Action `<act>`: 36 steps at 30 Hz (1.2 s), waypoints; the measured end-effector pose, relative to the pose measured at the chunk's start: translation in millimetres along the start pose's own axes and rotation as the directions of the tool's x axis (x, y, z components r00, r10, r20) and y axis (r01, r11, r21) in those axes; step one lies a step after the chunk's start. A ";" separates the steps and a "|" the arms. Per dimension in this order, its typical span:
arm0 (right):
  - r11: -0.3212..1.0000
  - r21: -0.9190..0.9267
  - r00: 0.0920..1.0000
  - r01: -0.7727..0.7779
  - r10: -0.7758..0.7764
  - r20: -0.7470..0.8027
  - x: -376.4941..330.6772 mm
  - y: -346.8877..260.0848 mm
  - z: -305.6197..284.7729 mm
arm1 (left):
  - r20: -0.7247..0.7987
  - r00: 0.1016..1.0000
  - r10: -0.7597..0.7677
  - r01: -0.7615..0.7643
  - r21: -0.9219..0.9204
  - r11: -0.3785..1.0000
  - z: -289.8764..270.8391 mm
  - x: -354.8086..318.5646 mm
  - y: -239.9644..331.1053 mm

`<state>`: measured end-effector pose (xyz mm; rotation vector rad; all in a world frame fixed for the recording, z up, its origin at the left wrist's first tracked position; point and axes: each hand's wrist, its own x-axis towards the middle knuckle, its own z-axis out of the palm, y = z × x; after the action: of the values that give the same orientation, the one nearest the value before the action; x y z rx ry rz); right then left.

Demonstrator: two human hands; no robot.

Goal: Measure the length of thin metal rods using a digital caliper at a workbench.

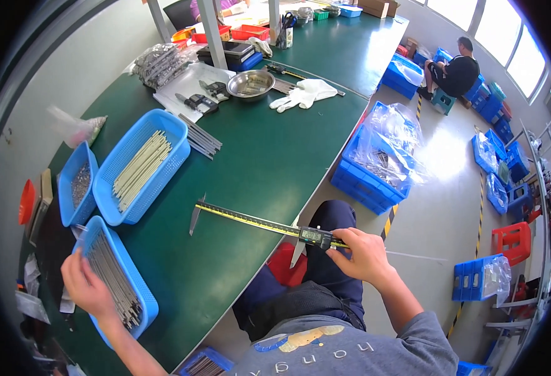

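Observation:
My right hand (360,250) grips the sliding head of a long digital caliper (257,222) that lies across the near edge of the green table (269,156), its jaws wide apart. My left hand (84,285) reaches into a blue basket (141,297) full of thin grey metal rods (115,279), fingers on the rods. Beside it stands a larger blue basket (162,125) holding pale rods (141,166), and a small blue basket (68,182) with small metal parts.
Loose rods (201,139), smaller calipers (197,101), a steel bowl (250,83), white gloves (304,95) and bagged parts (159,62) lie farther back. Blue crates (376,169) with plastic bags stand on the floor to the right. A person (454,72) sits far off on a stool.

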<state>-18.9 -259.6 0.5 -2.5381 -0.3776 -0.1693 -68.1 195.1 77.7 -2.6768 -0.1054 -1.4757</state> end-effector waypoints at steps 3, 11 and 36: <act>0.999 -0.021 0.999 0.030 -0.029 0.039 1.4 -1.9 -1.1 | -0.023 0.935 0.354 -0.346 -0.278 0.896 8.3 -5.8 74.5; 0.998 -0.001 0.998 0.065 -0.065 -0.002 2.0 5.1 -10.1 | -0.166 0.792 0.588 -0.550 -0.611 0.569 80.7 -34.4 179.2; 0.999 0.023 0.999 0.028 -0.029 0.038 -2.2 6.4 -13.9 | 0.087 0.827 0.556 -0.361 -0.675 0.643 93.8 -55.0 180.6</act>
<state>-19.7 -272.9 8.4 -2.5182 -0.4285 -0.1268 -0.4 24.4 -25.8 -3.0200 1.2044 -1.0551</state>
